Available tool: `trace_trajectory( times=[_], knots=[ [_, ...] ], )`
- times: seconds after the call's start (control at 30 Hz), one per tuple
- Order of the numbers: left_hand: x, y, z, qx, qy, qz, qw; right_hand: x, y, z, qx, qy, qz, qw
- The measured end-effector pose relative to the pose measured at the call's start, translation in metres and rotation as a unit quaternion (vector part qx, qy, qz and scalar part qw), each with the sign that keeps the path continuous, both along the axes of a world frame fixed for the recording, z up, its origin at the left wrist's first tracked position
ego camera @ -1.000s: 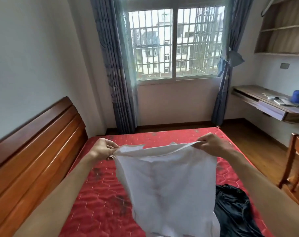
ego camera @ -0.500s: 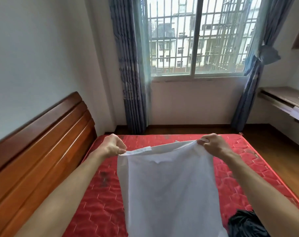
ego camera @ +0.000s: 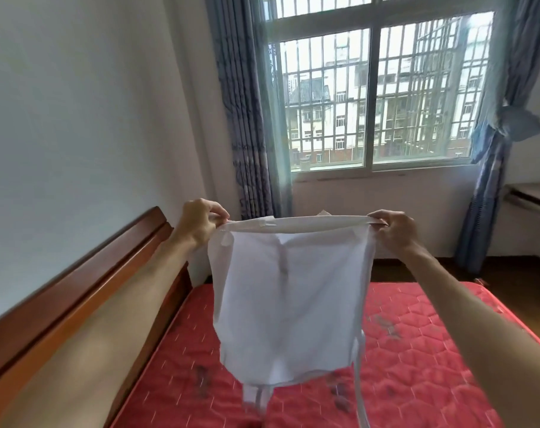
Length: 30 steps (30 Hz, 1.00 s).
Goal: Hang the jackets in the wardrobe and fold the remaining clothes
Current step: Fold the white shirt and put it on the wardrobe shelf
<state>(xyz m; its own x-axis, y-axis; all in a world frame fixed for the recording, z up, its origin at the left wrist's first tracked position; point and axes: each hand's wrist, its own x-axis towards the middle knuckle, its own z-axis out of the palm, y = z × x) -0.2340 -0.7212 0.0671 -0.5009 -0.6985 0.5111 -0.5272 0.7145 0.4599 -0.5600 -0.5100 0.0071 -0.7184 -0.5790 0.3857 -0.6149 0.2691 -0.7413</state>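
Observation:
I hold a white garment [ego camera: 290, 304] up in the air above the red mattress [ego camera: 417, 350]. My left hand [ego camera: 201, 222] pinches its top edge at the left end, and my right hand [ego camera: 393, 228] pinches the right end. The top edge is pulled taut between them. The cloth hangs flat below, and thin white strips dangle from its lower edge. The wardrobe and the jackets are out of view.
A wooden headboard [ego camera: 86, 282] runs along the left wall. A barred window [ego camera: 376, 100] with blue curtains [ego camera: 247, 118] faces me. A wall-mounted desk edge [ego camera: 531, 199] shows at the right, with wooden floor below it.
Both hands have lifted the white garment higher and stretched its top edge taut. My view has tilted upward, and the dark clothing at the lower right has left the frame.

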Motion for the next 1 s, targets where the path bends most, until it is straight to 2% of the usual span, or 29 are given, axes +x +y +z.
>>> trace_trajectory(
  times=[0.1,0.23,0.43,0.6,0.67,0.77,0.87,1.0],
  knots=[
    [0.023,0.017,0.012,-0.026,0.012,-0.007,1.0,0.018,0.017,0.013,-0.019,0.028,0.007,0.999],
    [0.061,0.049,0.005,-0.012,-0.004,-0.022,1.0,0.047,0.052,0.004,-0.005,0.059,0.018,0.998],
    [0.119,0.102,-0.08,0.072,-0.039,-0.023,0.996,0.097,0.12,-0.073,0.046,0.029,0.061,0.997],
    [0.155,0.147,-0.219,0.166,-0.094,-0.024,0.981,0.143,0.167,-0.198,0.152,-0.045,0.071,0.985],
    [0.168,0.164,-0.294,0.215,-0.107,-0.021,0.971,0.158,0.183,-0.262,0.182,-0.07,0.062,0.979],
    [0.19,0.186,-0.418,0.263,-0.118,-0.009,0.958,0.184,0.209,-0.371,0.245,-0.061,0.048,0.966],
    [0.211,0.221,-0.539,0.302,-0.128,-0.005,0.945,0.206,0.238,-0.474,0.288,-0.104,0.036,0.951],
    [0.239,0.28,-0.669,0.373,-0.143,-0.002,0.917,0.236,0.279,-0.594,0.356,-0.133,0.046,0.924]
  ],
)
